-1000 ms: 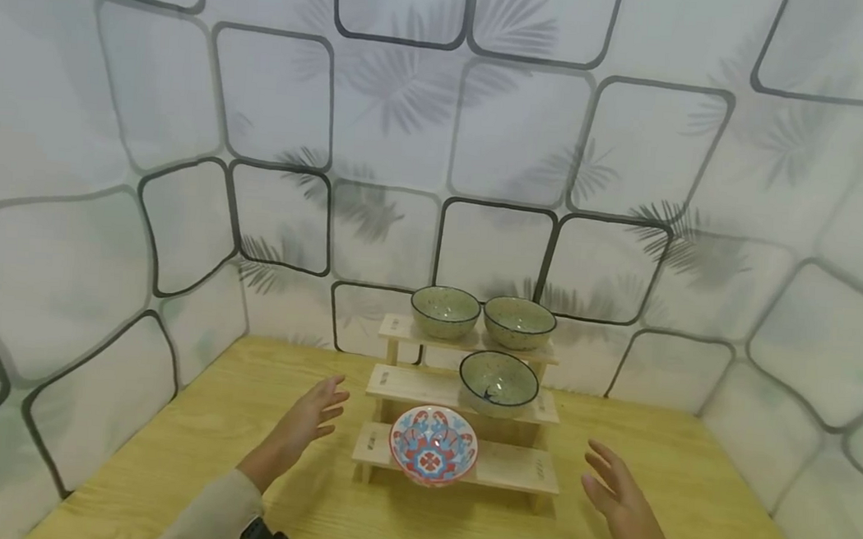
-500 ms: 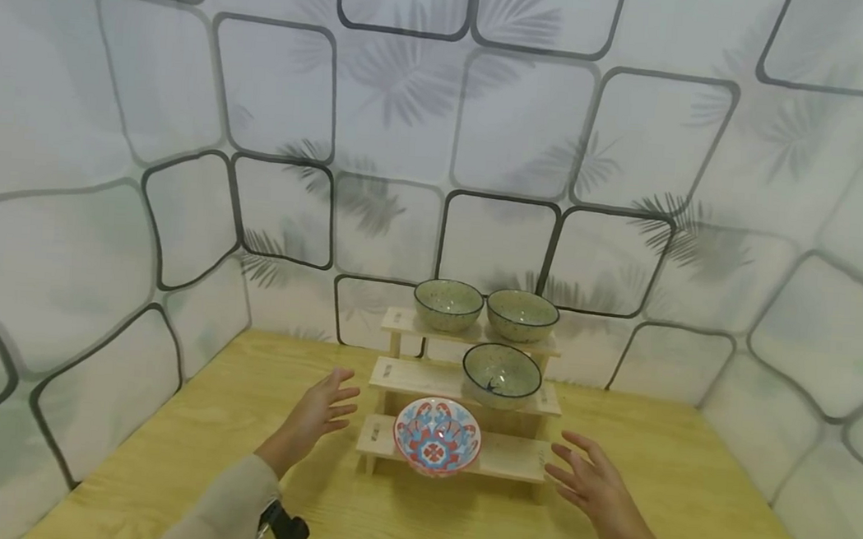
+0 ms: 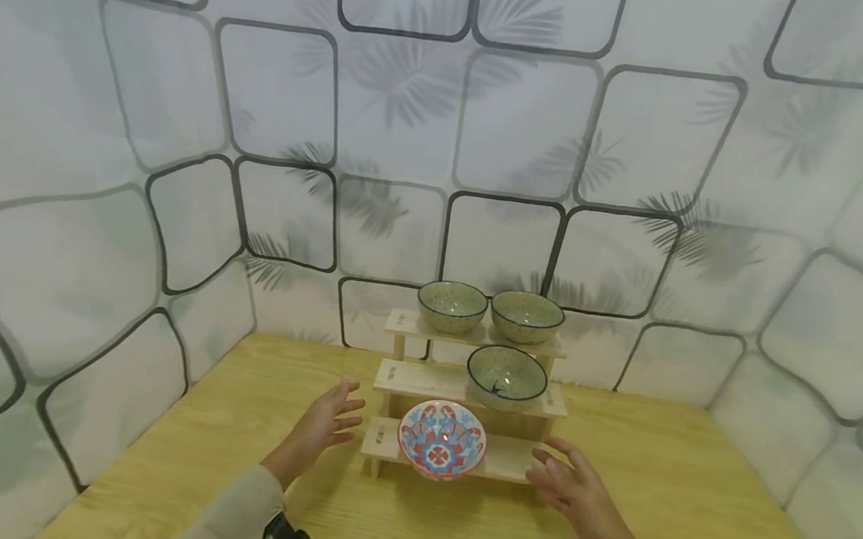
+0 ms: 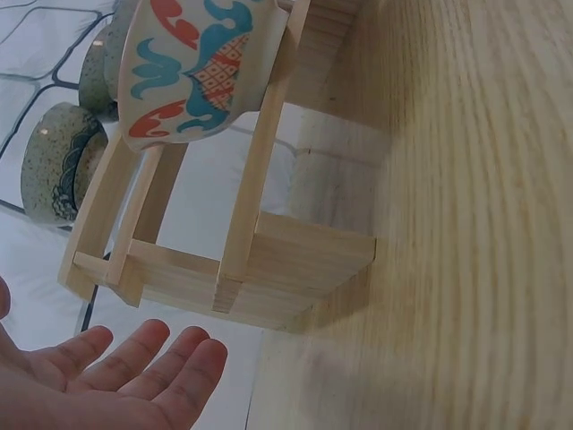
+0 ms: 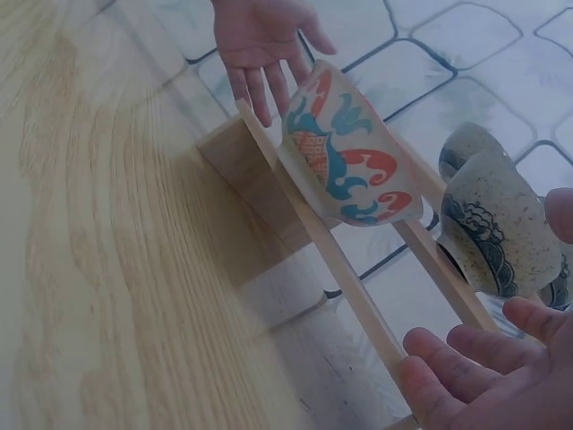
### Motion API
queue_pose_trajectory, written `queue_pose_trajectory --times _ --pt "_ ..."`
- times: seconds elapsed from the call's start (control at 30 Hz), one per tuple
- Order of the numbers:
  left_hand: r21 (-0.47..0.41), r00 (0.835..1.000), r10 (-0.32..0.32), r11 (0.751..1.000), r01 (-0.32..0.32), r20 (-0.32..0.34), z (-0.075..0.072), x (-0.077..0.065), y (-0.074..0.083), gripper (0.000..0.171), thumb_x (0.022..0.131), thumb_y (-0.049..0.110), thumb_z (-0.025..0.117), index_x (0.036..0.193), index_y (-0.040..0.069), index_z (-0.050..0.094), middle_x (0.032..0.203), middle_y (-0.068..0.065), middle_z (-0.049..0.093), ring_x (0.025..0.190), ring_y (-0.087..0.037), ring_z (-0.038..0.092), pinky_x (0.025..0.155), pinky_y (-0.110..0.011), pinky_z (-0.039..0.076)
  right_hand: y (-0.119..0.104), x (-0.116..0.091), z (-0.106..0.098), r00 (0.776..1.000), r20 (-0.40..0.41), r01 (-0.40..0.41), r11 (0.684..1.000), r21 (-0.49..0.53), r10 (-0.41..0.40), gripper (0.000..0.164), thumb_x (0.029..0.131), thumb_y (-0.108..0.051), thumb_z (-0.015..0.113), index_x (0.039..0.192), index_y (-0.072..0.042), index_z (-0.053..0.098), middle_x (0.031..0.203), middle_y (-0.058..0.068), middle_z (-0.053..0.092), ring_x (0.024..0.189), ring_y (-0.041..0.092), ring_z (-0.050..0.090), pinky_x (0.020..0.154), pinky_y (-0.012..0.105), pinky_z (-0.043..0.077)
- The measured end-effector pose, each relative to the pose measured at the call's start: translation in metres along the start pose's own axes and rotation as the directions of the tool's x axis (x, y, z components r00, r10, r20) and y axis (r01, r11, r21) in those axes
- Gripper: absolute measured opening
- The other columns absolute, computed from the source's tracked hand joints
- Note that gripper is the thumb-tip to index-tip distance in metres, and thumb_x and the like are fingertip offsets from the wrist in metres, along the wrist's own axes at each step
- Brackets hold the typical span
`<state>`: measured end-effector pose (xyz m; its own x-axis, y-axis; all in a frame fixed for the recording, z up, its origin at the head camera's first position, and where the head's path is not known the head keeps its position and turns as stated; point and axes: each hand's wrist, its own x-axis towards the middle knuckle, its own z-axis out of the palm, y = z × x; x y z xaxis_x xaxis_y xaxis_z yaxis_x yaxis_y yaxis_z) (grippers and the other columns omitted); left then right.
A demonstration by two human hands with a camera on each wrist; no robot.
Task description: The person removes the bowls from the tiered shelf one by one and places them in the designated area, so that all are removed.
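Observation:
A bowl with a red and blue pattern (image 3: 442, 440) sits on the lowest step of a wooden three-step stand (image 3: 512, 460), left of its middle. One green speckled bowl (image 3: 506, 378) is on the middle step. On the top step are a left green bowl (image 3: 452, 307) and a right green bowl (image 3: 527, 317), side by side. My left hand (image 3: 324, 424), fingers spread and holding nothing, is just left of the stand. Close to the lowest step's right end, my right hand (image 3: 570, 486) also has its fingers extended around nothing. Neither hand visibly touches a bowl.
The stand is on a yellowish wood-grain table (image 3: 205, 453). Behind it and at both sides hangs a pale wall covering (image 3: 395, 135) printed with dark rounded outlines and leaves. A dark watch (image 3: 286, 537) is on the left wrist.
My right hand has moved left, from beside the stand to the right end of the lowest step. The left hand has shifted slightly right. The bowls stay on their steps.

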<state>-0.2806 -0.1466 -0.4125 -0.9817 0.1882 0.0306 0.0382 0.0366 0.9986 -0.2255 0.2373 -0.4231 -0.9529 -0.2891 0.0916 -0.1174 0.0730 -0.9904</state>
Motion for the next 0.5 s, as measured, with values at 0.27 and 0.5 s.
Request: queue_pose_trajectory --times 0.27,0.5 --pt "-0.015 1.000 0.009 1.000 -0.009 -0.001 -0.001 0.009 0.001 0.071 0.105 0.051 0.029 0.151 -0.002 0.023 0.146 -0.035 0.030 0.129 -0.052 0.037 0.100 -0.058 0.036 0.004 0.007 0.012 0.999 0.032 0.014 0.999 0.040 -0.015 0.057 0.106 -0.022 0.039 0.148 0.007 0.013 0.147 0.040 0.021 0.120 0.036 0.053 0.096 0.043 0.044" --pt "-0.031 1.000 -0.008 0.999 0.008 -0.007 0.004 0.022 0.006 0.073 0.104 0.053 0.031 0.151 -0.003 0.024 0.145 -0.035 0.033 0.129 -0.052 0.038 0.100 -0.058 0.036 0.004 0.013 0.019 0.999 0.051 0.009 0.999 0.041 -0.011 0.058 0.106 -0.021 0.040 0.148 0.008 0.013 0.147 0.040 0.022 0.118 0.034 0.055 0.095 0.043 0.045"
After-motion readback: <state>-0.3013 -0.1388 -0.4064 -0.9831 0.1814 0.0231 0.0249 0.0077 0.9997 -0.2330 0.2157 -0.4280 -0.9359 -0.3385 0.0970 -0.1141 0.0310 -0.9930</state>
